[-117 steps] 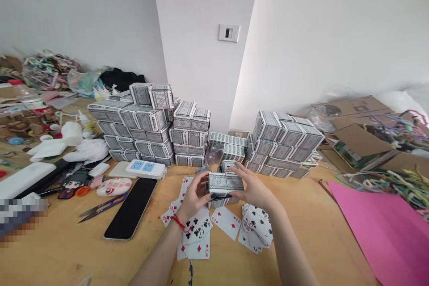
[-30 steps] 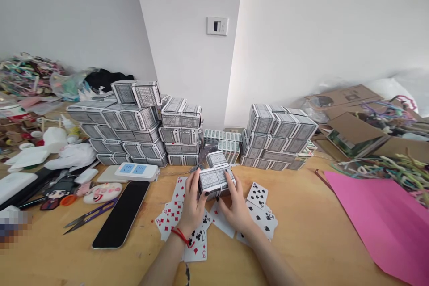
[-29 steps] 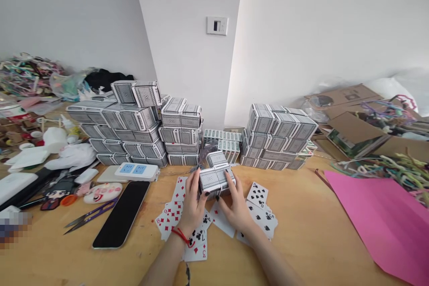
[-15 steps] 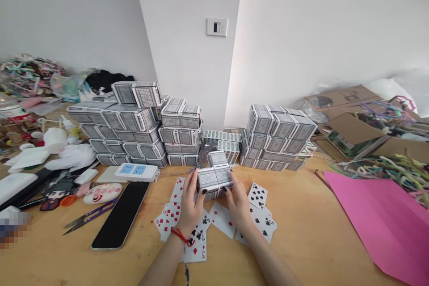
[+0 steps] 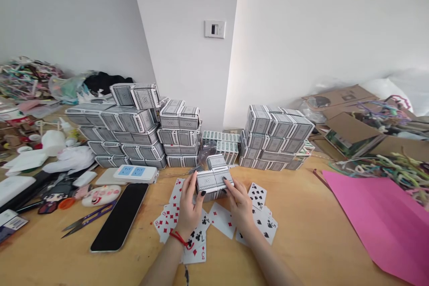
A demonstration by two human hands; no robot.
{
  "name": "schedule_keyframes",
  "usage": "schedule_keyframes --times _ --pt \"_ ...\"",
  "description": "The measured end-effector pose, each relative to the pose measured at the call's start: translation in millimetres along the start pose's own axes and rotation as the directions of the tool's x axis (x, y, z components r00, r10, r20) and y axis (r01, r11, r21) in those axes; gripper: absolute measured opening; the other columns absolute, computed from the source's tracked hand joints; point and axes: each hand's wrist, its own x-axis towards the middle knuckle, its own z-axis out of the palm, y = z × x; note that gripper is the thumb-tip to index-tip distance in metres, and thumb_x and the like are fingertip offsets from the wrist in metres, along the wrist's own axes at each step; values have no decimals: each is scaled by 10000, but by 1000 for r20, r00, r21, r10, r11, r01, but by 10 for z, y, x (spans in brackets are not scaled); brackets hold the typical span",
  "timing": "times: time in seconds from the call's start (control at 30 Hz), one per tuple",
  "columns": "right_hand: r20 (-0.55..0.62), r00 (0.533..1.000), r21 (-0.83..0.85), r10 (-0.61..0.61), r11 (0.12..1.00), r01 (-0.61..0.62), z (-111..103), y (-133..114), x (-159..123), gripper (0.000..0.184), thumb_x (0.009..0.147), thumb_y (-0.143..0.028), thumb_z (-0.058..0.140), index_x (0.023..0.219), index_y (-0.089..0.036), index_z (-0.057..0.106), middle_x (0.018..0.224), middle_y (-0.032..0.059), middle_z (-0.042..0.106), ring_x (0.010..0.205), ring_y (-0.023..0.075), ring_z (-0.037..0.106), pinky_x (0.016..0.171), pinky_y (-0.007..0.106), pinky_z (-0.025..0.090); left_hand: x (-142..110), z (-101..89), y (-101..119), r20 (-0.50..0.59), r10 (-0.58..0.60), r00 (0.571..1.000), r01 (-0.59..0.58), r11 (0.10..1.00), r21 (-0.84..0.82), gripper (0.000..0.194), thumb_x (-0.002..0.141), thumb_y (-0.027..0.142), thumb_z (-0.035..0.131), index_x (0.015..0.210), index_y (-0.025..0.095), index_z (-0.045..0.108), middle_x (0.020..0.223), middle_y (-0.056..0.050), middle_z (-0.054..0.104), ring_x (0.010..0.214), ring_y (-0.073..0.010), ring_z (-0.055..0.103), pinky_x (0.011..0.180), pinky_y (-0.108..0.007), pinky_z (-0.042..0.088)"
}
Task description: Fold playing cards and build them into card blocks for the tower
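Note:
Between my hands, low over the table, is a block of folded playing cards with grey patterned backs and a smaller part standing up at its rear. My left hand clasps its left side, thumb at the front, a red string round the wrist. At the right end, my right hand has its fingers closed on the block, one fingertip pressing on top. Loose playing cards lie beneath and beside my hands: red diamonds and clubs at the left, a diamond card in the middle, spades at the right.
Tall stacks of card blocks stand behind, at left and right. To the left lie a black phone, scissors and a white power strip. Pink paper and an open cardboard box are at the right.
My right index finger has moved from the block's right side onto its top, and the right hand has turned inward. My left hand keeps its hold. The view has shifted slightly.

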Motion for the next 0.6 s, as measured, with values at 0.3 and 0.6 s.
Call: schedule_keyframes --times 0.3,0.6 --pt "-75 996 -20 56 998 -58 40 -55 -12 279 847 -298 503 1088 -263 639 1186 86 594 1114 252 519 915 450 452 5 19 25 -10 8 1000 -8 1000 23 515 890 380 387 1377 271 261 1327 -114 394 1248 -254 363 1000 -420 357" --pt "-113 993 -6 44 999 -45 73 -90 -10 306 859 -298 483 1140 -268 601 1257 87 523 1137 248 498 918 439 450 33 27 31 -20 8 1000 -8 999 35 516 890 410 375 1376 269 273 1344 -106 399 1260 -246 348 1019 -423 332"
